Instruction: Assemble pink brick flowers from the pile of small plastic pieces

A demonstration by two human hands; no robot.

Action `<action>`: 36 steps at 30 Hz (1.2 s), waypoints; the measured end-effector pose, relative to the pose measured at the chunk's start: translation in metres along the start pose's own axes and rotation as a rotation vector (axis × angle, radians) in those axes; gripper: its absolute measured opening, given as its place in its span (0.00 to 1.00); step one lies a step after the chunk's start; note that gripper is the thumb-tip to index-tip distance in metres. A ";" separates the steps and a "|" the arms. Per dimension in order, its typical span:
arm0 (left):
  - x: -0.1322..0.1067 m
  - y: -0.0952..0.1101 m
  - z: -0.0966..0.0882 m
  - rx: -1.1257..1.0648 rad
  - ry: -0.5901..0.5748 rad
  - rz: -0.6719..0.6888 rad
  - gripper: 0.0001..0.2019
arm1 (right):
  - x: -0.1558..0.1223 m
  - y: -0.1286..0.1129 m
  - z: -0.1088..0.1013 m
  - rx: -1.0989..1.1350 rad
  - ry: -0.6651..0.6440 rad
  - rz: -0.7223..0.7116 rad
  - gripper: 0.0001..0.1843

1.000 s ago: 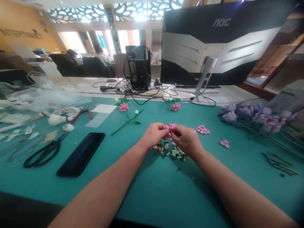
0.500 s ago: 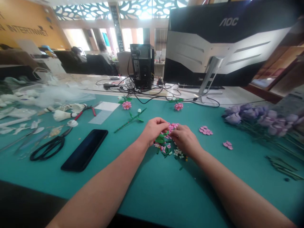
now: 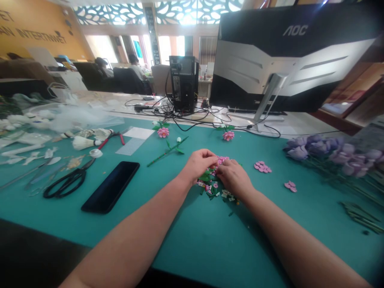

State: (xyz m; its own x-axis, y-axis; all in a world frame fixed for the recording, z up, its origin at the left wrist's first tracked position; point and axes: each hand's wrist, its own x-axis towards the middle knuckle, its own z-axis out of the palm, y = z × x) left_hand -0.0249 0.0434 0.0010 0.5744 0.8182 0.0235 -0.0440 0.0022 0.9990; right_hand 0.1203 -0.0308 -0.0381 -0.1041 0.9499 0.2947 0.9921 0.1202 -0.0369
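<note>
My left hand (image 3: pixel 198 163) and my right hand (image 3: pixel 234 178) meet over a small pile of pink, green and white toy flower pieces (image 3: pixel 214 188) on the teal mat (image 3: pixel 192 236). Both hands have their fingers curled and pinched together at the pile's far side, by some pink petals (image 3: pixel 222 160). What the fingertips hold is too small to make out. Two built pink flowers (image 3: pixel 163 132) (image 3: pixel 228 136) and a green stem with a white bud (image 3: pixel 168 151) lie farther back.
A black phone (image 3: pixel 111 186), black scissors (image 3: pixel 67 182) and shuttlecocks (image 3: pixel 82 142) lie at the left. Loose pink petal groups (image 3: pixel 263 167) (image 3: pixel 290 186) and purple artificial flowers (image 3: pixel 330 152) are at the right. A monitor (image 3: pixel 288 60), a computer tower (image 3: pixel 183 83) and cables stand behind. People sit far back.
Both hands have come down from a raised pinch onto the pile of pieces. The view has shifted slightly left.
</note>
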 end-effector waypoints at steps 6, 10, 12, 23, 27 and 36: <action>0.000 -0.002 0.000 -0.031 -0.017 0.002 0.06 | 0.001 0.005 0.002 0.073 0.003 -0.022 0.09; 0.000 -0.003 0.000 -0.017 -0.015 0.000 0.06 | 0.002 0.008 0.005 0.092 0.000 -0.028 0.07; 0.000 -0.003 0.000 -0.009 -0.015 0.003 0.06 | 0.002 0.008 0.006 0.101 0.002 -0.040 0.07; -0.001 -0.002 0.001 0.003 -0.043 0.002 0.06 | 0.004 0.009 0.006 0.183 -0.006 -0.086 0.04; -0.001 -0.003 0.001 0.014 -0.077 -0.010 0.06 | 0.003 0.010 0.004 0.205 -0.057 -0.069 0.04; -0.001 0.004 0.003 0.057 -0.059 -0.039 0.08 | 0.006 0.009 -0.003 0.203 -0.135 -0.058 0.04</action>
State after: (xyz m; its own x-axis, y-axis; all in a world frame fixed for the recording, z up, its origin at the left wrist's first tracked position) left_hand -0.0238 0.0408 0.0053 0.6219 0.7830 -0.0148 0.0246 -0.0006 0.9997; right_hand 0.1285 -0.0253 -0.0342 -0.1825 0.9680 0.1723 0.9510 0.2183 -0.2188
